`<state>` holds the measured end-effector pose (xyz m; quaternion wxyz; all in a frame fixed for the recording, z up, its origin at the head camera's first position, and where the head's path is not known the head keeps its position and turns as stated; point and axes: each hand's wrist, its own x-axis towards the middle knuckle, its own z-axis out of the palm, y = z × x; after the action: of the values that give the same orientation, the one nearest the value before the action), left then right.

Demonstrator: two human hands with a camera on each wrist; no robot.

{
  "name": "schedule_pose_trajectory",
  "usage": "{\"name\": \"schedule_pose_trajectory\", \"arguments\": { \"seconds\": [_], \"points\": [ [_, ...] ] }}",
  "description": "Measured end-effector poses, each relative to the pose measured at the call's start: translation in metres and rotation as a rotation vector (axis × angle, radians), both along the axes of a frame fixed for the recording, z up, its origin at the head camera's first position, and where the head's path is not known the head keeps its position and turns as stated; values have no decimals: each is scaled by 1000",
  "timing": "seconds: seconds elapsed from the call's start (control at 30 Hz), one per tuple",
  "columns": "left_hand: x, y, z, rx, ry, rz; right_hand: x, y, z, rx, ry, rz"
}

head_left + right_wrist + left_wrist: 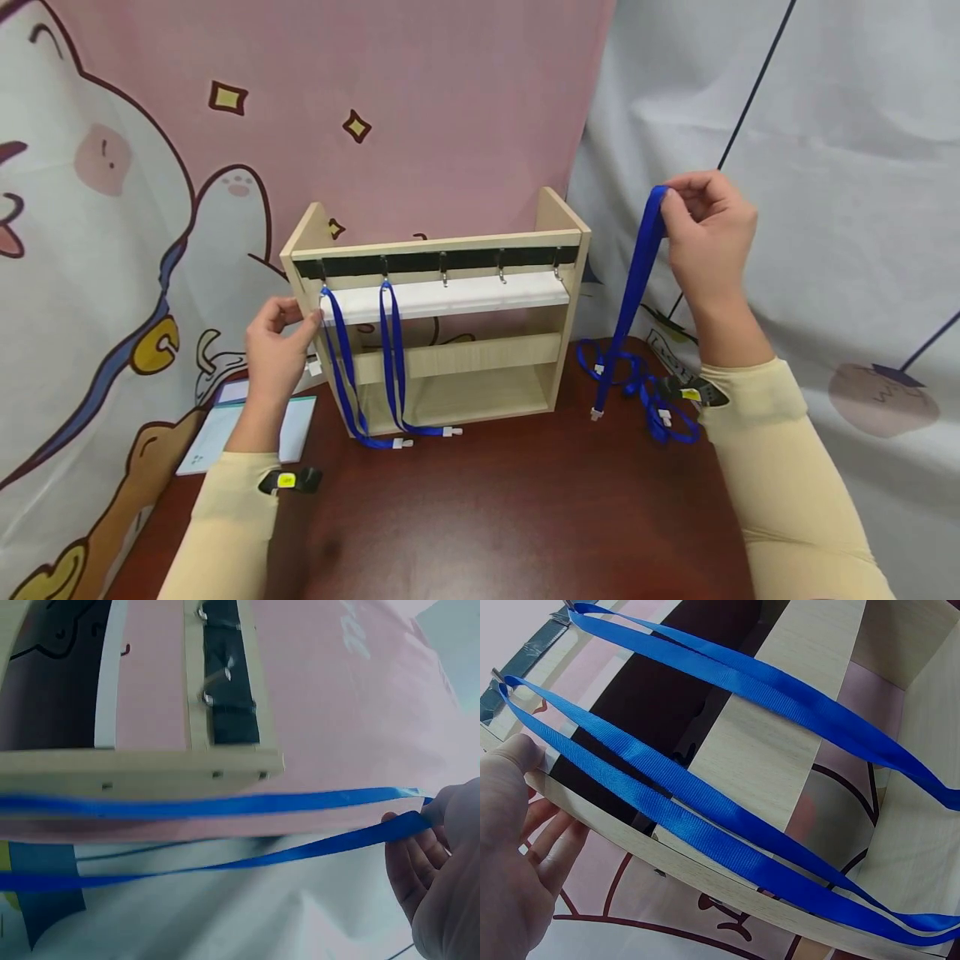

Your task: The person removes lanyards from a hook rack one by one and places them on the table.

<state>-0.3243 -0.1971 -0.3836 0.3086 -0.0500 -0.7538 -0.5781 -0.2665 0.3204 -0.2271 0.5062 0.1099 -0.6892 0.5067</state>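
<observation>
My right hand (712, 225) pinches the top of a blue lanyard (637, 267), held up to the right of a small wooden rack (570, 333). The lanyard's white clip (596, 414) dangles at its lower end, and its two strands spread apart in the right wrist view. At the rack's left side panel (607, 829), my left hand (273, 342) grips the edge, thumb in front and fingers behind. Two blue lanyards (341, 350) hang from the two leftmost metal hooks, their clipped ends lying on the table. The three hooks (501, 271) further right carry nothing.
More blue lanyards (645, 387) lie heaped on the dark red table (480, 508), right of the rack. Behind the left hand lies a pale blue booklet (300, 425). A white strip (450, 296) runs across the rack beneath the hooks. Printed cloth (465, 108) hangs behind.
</observation>
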Motion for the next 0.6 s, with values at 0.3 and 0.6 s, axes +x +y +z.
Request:
{"name": "schedule_pose_trajectory", "arguments": {
  "seconds": [0.3, 0.6],
  "points": [
    [-1, -1, 0, 1, 5, -2, -25, 28, -5, -52, -154, -65],
    [-2, -1, -1, -2, 2, -3, -44, 45, -22, -21, -213, -94]
  ]
}}
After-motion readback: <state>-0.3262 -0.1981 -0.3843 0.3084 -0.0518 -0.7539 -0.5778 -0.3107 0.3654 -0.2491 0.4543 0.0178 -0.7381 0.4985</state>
